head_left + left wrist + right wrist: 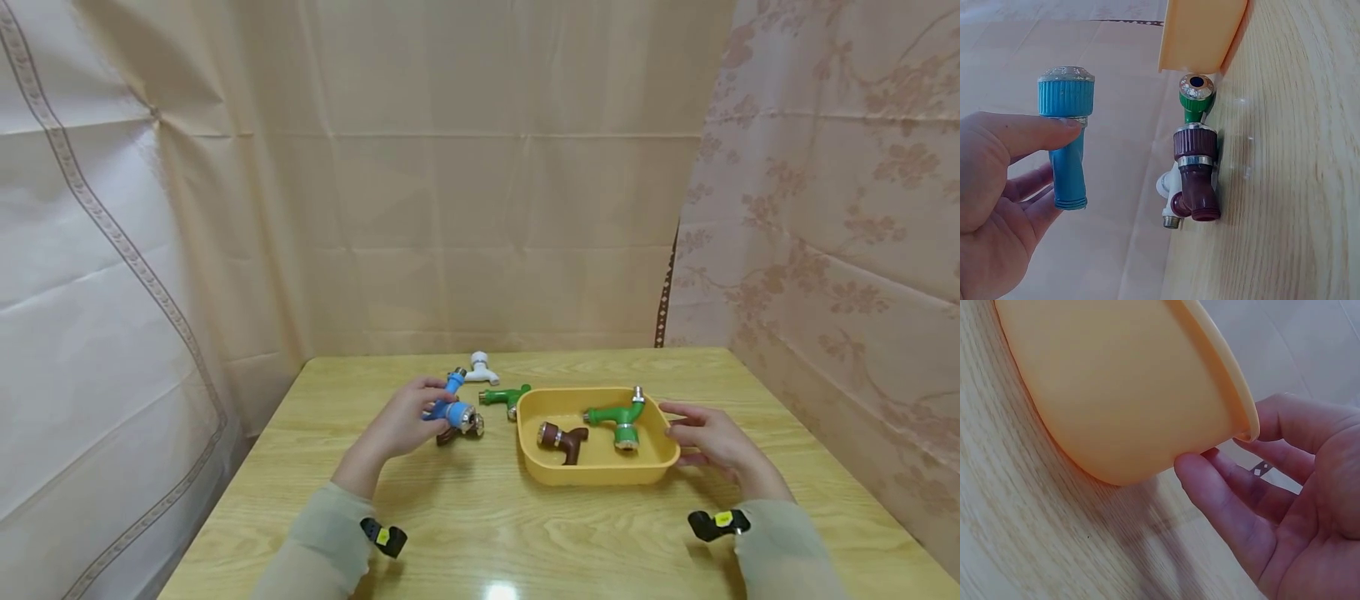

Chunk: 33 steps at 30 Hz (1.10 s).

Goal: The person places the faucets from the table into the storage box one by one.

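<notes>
My left hand (405,421) pinches a blue tap (454,412) between thumb and fingers, off the table. In the left wrist view the blue tap (1067,147) is upright, its ribbed cap with a silvery end at the top. Close behind it lies a brown tap (1196,175), partly covered by the blue one in the head view. My right hand (712,437) is at the right end of a yellow tray (592,475), its extended fingertips at the outer wall and rim. Inside the tray lie another brown tap (572,442) and a green tap (621,421).
A second green tap (504,398) lies just left of the tray, its end close to the tray wall. Farther back is a white tap (480,368). The wooden table (465,533) reaches back to a beige curtain (487,208), with patterned cloth (847,208) along the right side.
</notes>
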Each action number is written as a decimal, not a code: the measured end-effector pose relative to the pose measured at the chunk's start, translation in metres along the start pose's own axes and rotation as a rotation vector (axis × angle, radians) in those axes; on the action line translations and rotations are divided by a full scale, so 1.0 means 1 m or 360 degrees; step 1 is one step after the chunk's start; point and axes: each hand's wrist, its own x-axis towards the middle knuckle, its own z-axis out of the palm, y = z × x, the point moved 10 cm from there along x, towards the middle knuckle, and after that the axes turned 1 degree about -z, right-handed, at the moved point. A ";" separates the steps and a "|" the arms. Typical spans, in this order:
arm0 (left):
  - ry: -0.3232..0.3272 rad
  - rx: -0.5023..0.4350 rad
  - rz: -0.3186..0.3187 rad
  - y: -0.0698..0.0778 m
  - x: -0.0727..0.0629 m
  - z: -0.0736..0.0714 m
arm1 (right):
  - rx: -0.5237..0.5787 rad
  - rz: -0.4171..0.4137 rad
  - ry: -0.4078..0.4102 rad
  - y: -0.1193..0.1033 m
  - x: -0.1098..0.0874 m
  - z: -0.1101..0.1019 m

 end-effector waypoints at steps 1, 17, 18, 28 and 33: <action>0.0003 0.0010 0.0001 0.001 0.001 0.000 | 0.0001 0.0001 0.0000 0.000 0.000 0.000; 0.0079 0.0000 0.0131 0.029 0.023 0.011 | 0.0033 -0.0013 -0.0002 -0.006 -0.003 0.001; 0.0085 -0.0005 0.0126 0.030 0.025 0.012 | 0.0034 -0.0006 0.0003 -0.006 -0.002 0.001; 0.0099 0.0008 0.0126 0.042 0.040 0.026 | 0.0017 0.0013 0.0011 -0.005 -0.002 0.001; 0.0059 -0.0034 0.0109 0.046 0.045 0.033 | 0.0015 0.0010 0.0001 -0.006 -0.003 0.003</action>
